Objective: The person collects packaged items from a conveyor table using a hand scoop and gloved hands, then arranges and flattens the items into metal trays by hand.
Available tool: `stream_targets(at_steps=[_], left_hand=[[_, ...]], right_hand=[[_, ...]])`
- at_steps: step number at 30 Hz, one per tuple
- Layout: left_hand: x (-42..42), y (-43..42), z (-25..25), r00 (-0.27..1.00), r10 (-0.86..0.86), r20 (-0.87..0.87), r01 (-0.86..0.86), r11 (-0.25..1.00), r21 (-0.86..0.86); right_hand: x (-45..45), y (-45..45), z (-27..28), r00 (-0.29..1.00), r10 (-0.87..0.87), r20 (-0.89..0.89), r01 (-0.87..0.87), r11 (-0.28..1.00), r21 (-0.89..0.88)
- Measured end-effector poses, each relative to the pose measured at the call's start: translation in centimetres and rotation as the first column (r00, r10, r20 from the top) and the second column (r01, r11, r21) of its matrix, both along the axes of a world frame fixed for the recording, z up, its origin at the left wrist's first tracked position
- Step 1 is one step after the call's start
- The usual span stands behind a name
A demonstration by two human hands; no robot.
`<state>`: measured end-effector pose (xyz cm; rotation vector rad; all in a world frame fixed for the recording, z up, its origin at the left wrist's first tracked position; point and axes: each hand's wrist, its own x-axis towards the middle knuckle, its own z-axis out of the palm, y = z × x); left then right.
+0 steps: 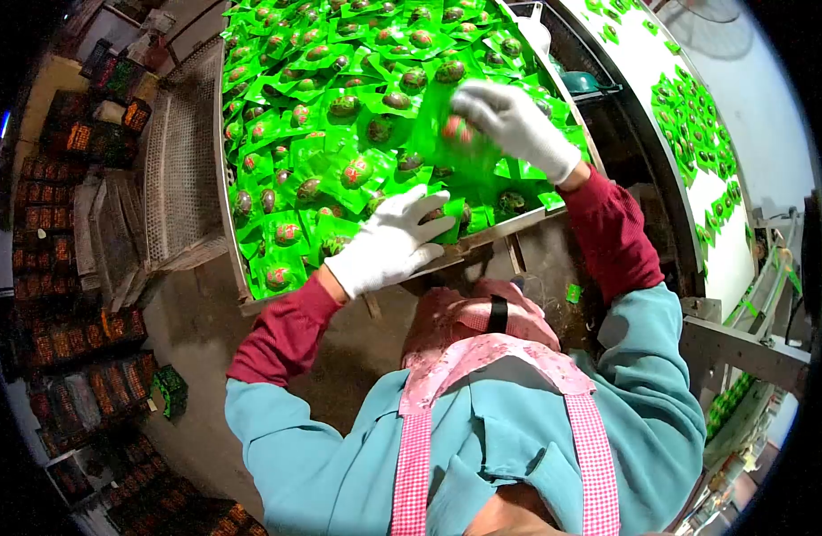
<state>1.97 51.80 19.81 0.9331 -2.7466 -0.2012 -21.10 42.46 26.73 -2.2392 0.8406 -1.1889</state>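
A wide tray (509, 234) in front of me is heaped with small green packets (356, 171), each with a dark, egg-shaped bulge, some with red print. My left hand (389, 239), in a white glove, rests at the tray's front edge, its fingers spread over the packets there. Above the heap on the right, my white-gloved right hand (518, 132) is closed on a green packet (457, 132), which is smeared by motion. Its fingertips are blurred too.
On the right, a white conveyor belt (728, 268) carries more green packets. Stacked dark crates (49, 223) line the left side, beside a perforated metal panel (183, 161). One green packet (574, 292) lies on the floor. A teal object (581, 82) sits between tray and belt.
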Motion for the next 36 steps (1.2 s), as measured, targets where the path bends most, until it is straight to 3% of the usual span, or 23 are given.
stream_targets(at_steps=[1,2,4,5,6,8,9,10,12,14,16,18,20,24,26,29,30,32,33,34,35,36], left_hand=[[0.1,-0.6,-0.7,0.996,-0.071,-0.047,0.061,0.98,-0.191],[-0.1,-0.8,0.1,0.996,-0.076,-0.043,0.066,0.979,-0.193],[-1.0,-0.7,2.0,0.98,0.101,0.169,-0.101,0.995,-0.009],[-0.6,-1.0,1.0,0.997,0.074,0.028,-0.067,0.98,-0.185],[-0.6,-0.7,1.1,0.99,0.14,0.014,-0.135,0.972,-0.195],[-0.2,-0.3,1.3,0.977,0.198,-0.081,-0.212,0.946,-0.245],[-0.1,-0.8,1.8,0.97,0.203,-0.131,-0.23,0.941,-0.246],[-0.1,-1.0,2.1,0.959,0.254,-0.128,-0.278,0.934,-0.224],[-1.0,-1.7,3.1,0.982,0.067,-0.177,-0.122,0.939,-0.321],[-1.9,-2.6,1.3,0.998,0.001,0.055,0.007,0.989,-0.145],[-2.5,-3.7,0.3,0.998,-0.037,0.046,0.038,0.999,-0.021],[-2.7,-3.6,1.0,0.996,-0.069,0.058,0.071,0.997,-0.023],[-3.2,-3.7,1.6,0.992,-0.041,0.122,0.046,0.998,-0.042],[-2.4,-3.3,1.5,0.994,-0.052,0.093,0.05,0.998,0.029],[-2.5,-3.3,0.7,0.996,-0.039,0.075,0.039,0.999,0.007],[-2.9,-3.8,1.0,0.996,-0.091,-0.009,0.091,0.995,-0.051],[-3.3,-4.0,1.5,0.991,-0.096,0.095,0.103,0.993,-0.065],[-2.8,-4.6,2.8,0.984,-0.149,0.095,0.148,0.989,0.012],[-2.1,-4.6,3.0,0.993,-0.119,0.022,0.119,0.993,0.009],[-1.3,-5.5,2.7,0.996,-0.085,0.02,0.087,0.991,-0.106],[-0.7,-6.3,3.4,0.999,-0.029,-0.033,0.023,0.987,-0.159],[-0.1,-7.1,4.1,0.996,0.016,-0.092,-0.035,0.978,-0.206]], right_hand=[[0.0,0.4,-1.2,0.987,-0.041,-0.155,0.025,0.994,-0.102],[0.1,0.6,-2.8,0.95,-0.102,-0.296,0.041,0.978,-0.206],[0.6,2.4,-5.2,0.753,-0.262,-0.603,0.165,0.963,-0.211],[0.3,3.1,-6.1,0.737,-0.375,-0.563,0.235,0.922,-0.307],[-0.1,3.6,-5.9,0.777,-0.421,-0.468,0.267,0.894,-0.361],[-1.5,5.3,-5.2,0.741,-0.472,-0.478,0.198,0.833,-0.516],[-2.2,5.9,-6.0,0.731,-0.417,-0.541,0.142,0.868,-0.477],[-2.8,5.9,-7.4,0.783,-0.288,-0.551,0.128,0.942,-0.311],[-4.1,6.2,-6.4,0.873,-0.222,-0.434,0.107,0.956,-0.274],[-5.3,6.4,-4.2,0.853,-0.385,-0.352,0.254,0.896,-0.365],[-6.5,5.9,-3.3,0.786,-0.507,-0.354,0.333,0.829,-0.449],[-8.3,4.5,-5.7,0.7,-0.502,-0.508,0.286,0.849,-0.444],[-9.5,2.6,-6.0,0.753,-0.405,-0.519,0.303,0.913,-0.273],[-8.4,4.0,-3.2,0.865,-0.49,-0.11,0.425,0.831,-0.36],[-6.3,4.7,-1.6,0.917,-0.394,-0.062,0.355,0.877,-0.323],[-1.9,3.0,0.3,0.903,-0.364,-0.226,0.195,0.819,-0.54],[-0.7,1.5,0.3,0.867,-0.405,-0.289,0.178,0.795,-0.58],[0.9,-2.5,-0.6,0.862,-0.431,-0.266,0.194,0.765,-0.614],[1.6,-4.5,-2.0,0.886,-0.395,-0.242,0.18,0.775,-0.606],[2.1,-6.2,-3.4,0.908,-0.358,-0.219,0.165,0.784,-0.598],[2.3,-7.5,-4.7,0.879,-0.222,-0.421,0.097,0.95,-0.298],[2.5,-8.8,-7.9,0.82,-0.316,-0.477,0.096,0.898,-0.43]])
